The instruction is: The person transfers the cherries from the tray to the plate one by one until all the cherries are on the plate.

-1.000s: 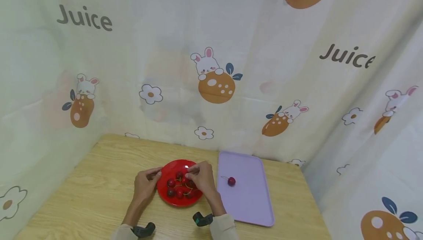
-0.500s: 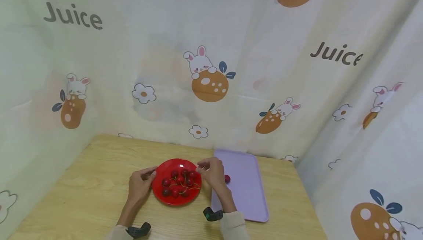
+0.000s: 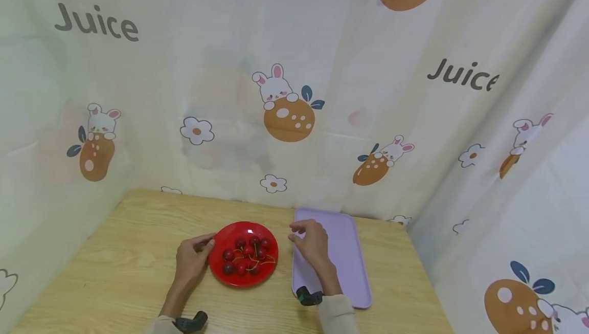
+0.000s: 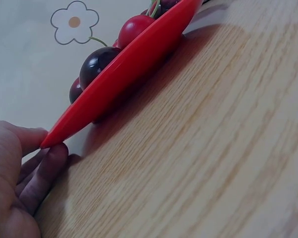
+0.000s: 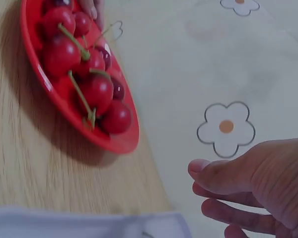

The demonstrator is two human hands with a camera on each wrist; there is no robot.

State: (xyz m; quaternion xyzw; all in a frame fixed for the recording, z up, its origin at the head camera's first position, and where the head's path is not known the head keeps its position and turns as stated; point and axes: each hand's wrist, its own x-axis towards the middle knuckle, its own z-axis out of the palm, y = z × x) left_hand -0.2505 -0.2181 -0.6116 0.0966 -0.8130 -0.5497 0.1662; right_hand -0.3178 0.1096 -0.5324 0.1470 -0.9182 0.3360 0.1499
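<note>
On the wooden table is a round red plate (image 3: 226, 236) bearing several dark-red cherries (image 3: 248, 250) with green stems. My left hand (image 3: 190, 261) holds its left rim, the thumb (image 4: 31, 139) above and the fingers underneath, as the left wrist view shows. My right hand (image 3: 314, 244) hovers over the left part of a lilac tray (image 3: 348, 254). Thumb and fingers are apart, and I see nothing between them in the right wrist view. A bit of green stem (image 5: 147, 234) shows at the tray there; its cherry is out of view.
A pale curtain (image 3: 221, 68) printed with rabbits, fruit and flowers hangs behind the table (image 3: 133, 242) and along both sides. The tray stands to the right of the plate, a strip of wood between them.
My right hand has moved from above the plate rightward to the tray, and now covers the cherry seen there earlier. My left hand stays at the plate rim. The head view has shifted slightly.
</note>
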